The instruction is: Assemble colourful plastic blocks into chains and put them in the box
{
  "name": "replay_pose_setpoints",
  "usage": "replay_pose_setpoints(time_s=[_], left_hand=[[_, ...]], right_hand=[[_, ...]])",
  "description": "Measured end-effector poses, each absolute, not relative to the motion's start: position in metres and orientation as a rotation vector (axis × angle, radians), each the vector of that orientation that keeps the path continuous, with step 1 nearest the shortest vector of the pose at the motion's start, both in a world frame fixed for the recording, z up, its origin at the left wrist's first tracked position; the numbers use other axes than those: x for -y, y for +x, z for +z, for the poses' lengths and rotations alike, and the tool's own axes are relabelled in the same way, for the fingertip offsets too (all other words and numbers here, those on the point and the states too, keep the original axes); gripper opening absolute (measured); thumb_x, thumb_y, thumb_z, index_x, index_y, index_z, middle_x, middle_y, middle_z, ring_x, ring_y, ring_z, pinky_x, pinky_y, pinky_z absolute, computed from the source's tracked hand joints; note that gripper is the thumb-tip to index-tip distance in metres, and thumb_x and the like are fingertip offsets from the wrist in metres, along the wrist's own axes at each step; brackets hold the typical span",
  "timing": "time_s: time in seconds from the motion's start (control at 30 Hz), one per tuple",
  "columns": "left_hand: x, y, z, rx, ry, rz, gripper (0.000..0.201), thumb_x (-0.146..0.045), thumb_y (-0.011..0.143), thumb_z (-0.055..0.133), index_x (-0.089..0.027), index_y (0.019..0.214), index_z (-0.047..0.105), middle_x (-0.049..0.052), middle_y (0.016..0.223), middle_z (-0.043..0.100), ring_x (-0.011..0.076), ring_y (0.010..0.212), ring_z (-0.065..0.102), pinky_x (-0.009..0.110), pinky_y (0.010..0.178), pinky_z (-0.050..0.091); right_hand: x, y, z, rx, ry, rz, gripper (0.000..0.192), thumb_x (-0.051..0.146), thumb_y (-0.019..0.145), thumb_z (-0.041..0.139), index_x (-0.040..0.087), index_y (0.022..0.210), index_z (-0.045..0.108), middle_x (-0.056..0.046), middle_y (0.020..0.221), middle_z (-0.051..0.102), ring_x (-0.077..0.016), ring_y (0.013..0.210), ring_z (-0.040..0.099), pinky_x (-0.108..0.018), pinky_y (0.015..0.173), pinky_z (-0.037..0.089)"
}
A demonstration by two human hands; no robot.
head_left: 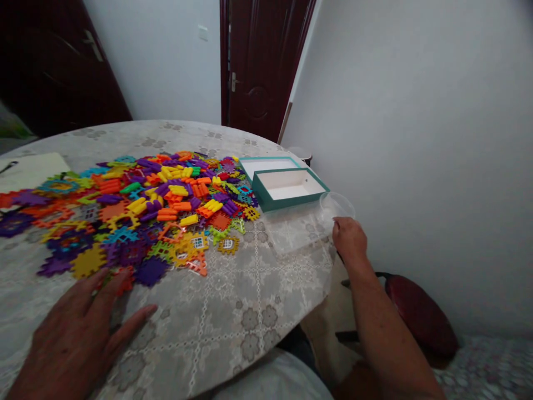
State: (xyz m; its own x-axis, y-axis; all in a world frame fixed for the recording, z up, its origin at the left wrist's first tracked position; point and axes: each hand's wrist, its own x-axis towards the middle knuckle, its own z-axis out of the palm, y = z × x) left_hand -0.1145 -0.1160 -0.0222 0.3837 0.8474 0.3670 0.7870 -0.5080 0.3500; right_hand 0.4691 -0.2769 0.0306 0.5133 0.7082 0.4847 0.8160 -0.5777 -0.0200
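A large heap of colourful plastic building pieces (166, 194) covers the left and middle of the table, with notched flat plates and short ribbed connectors in yellow, orange and purple. My left hand (79, 328) lies palm down at the heap's near edge, fingers spread, fingertips over a red-orange piece (124, 282). At the right table edge, my right hand (350, 240) is closed, its fingers pinched at the near rim of a clear round plastic container (336, 204). Its fingertips are partly hidden. Beside it lies a clear flat plastic tray or lid (291, 236).
An open green box (287, 201) with a white inside stands right of the heap, another teal-rimmed box part (270, 162) behind it. Paper (37, 169) lies far left. A dark red stool (420, 314) stands below the table's right edge, near the wall (416, 139).
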Motion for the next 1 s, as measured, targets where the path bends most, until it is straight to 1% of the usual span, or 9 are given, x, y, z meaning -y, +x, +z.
replay_pose_setpoints(time_s=[0.13, 0.2, 0.37, 0.43, 0.53, 0.63, 0.8, 0.9, 1.0], left_hand=[[0.127, -0.107, -0.005, -1.625, 2.648, 0.708, 0.074, -0.065, 0.094, 0.056, -0.027, 0.156, 0.043, 0.016, 0.165, 0.041, 0.0474, 0.152, 0.039, 0.067, 0.125, 0.035], [0.126, -0.106, -0.001, -1.689, 2.667, 0.645, 0.078, -0.065, 0.092, 0.061, -0.02, 0.154, 0.046, 0.022, 0.164, 0.042, 0.0473, 0.153, 0.039, 0.065, 0.125, 0.034], [0.114, -0.103, 0.001, -1.783, 2.634, 0.569, 0.09, -0.068, 0.088, 0.068, -0.018, 0.158, 0.041, 0.024, 0.167, 0.037, 0.0465, 0.155, 0.036, 0.062, 0.124, 0.036], [0.107, -0.099, 0.003, -1.77, 2.643, 0.562, 0.092, -0.069, 0.088, 0.069, -0.017, 0.158, 0.041, 0.025, 0.169, 0.034, 0.0455, 0.155, 0.035, 0.06, 0.125, 0.037], [0.095, -0.09, 0.006, -1.724, 2.675, 0.552, 0.094, -0.069, 0.087, 0.071, -0.016, 0.159, 0.041, 0.025, 0.169, 0.034, 0.0447, 0.155, 0.036, 0.059, 0.126, 0.036], [0.083, -0.081, 0.008, -1.665, 2.706, 0.555, 0.094, -0.07, 0.086, 0.072, -0.015, 0.158, 0.043, 0.026, 0.167, 0.037, 0.0452, 0.153, 0.039, 0.059, 0.125, 0.036], [0.072, -0.073, 0.005, -1.633, 2.73, 0.635, 0.091, -0.07, 0.088, 0.07, -0.019, 0.158, 0.043, 0.024, 0.166, 0.039, 0.044, 0.151, 0.041, 0.059, 0.123, 0.038], [0.071, -0.073, 0.003, -1.634, 2.706, 0.662, 0.09, -0.071, 0.091, 0.062, -0.017, 0.159, 0.041, 0.025, 0.167, 0.038, 0.0444, 0.151, 0.041, 0.059, 0.123, 0.037], [0.067, -0.074, 0.002, -1.632, 2.695, 0.653, 0.089, -0.072, 0.092, 0.055, -0.016, 0.16, 0.039, 0.024, 0.168, 0.036, 0.0463, 0.149, 0.043, 0.062, 0.123, 0.037]], right_hand=[[0.283, 0.458, 0.031, 1.255, -2.294, -0.805, 0.042, 0.031, 0.097, 0.051, 0.012, 0.128, 0.072, -0.021, 0.13, 0.066, -0.0329, 0.115, 0.063, -0.045, 0.095, 0.053], [0.282, 0.438, 0.036, 1.316, -2.144, -0.787, 0.041, 0.034, 0.099, 0.052, 0.013, 0.129, 0.071, -0.021, 0.13, 0.066, -0.0347, 0.121, 0.062, -0.047, 0.098, 0.053], [0.27, 0.343, 0.053, 1.736, -1.853, -0.135, 0.033, 0.041, 0.104, 0.054, 0.022, 0.126, 0.069, -0.013, 0.118, 0.073, -0.0237, 0.088, 0.071, -0.041, 0.084, 0.062], [0.26, 0.3, 0.054, 1.906, -1.739, 0.04, 0.041, 0.043, 0.105, 0.055, 0.024, 0.14, 0.062, -0.014, 0.135, 0.069, -0.0282, 0.113, 0.071, -0.046, 0.095, 0.062], [0.235, 0.252, 0.047, 2.031, -1.701, -0.016, 0.06, 0.043, 0.101, 0.061, 0.022, 0.156, 0.049, -0.018, 0.158, 0.053, -0.0377, 0.144, 0.053, -0.061, 0.116, 0.049], [0.207, 0.228, 0.038, 2.078, -1.769, -0.028, 0.066, 0.039, 0.095, 0.068, 0.018, 0.156, 0.051, -0.023, 0.158, 0.051, -0.0419, 0.145, 0.05, -0.064, 0.116, 0.047], [0.196, 0.222, 0.038, 2.074, -1.703, -0.064, 0.046, 0.03, 0.098, 0.065, 0.013, 0.141, 0.062, -0.023, 0.148, 0.06, -0.038, 0.139, 0.055, -0.061, 0.114, 0.049], [0.221, 0.234, 0.05, 1.938, -1.592, -0.155, 0.034, 0.024, 0.099, 0.059, 0.021, 0.133, 0.066, -0.015, 0.14, 0.065, -0.0323, 0.137, 0.056, -0.058, 0.116, 0.048], [0.256, 0.26, 0.059, 1.677, -1.634, -0.33, 0.036, 0.022, 0.098, 0.058, 0.029, 0.132, 0.064, -0.011, 0.141, 0.064, -0.0323, 0.142, 0.053, -0.061, 0.119, 0.044]])
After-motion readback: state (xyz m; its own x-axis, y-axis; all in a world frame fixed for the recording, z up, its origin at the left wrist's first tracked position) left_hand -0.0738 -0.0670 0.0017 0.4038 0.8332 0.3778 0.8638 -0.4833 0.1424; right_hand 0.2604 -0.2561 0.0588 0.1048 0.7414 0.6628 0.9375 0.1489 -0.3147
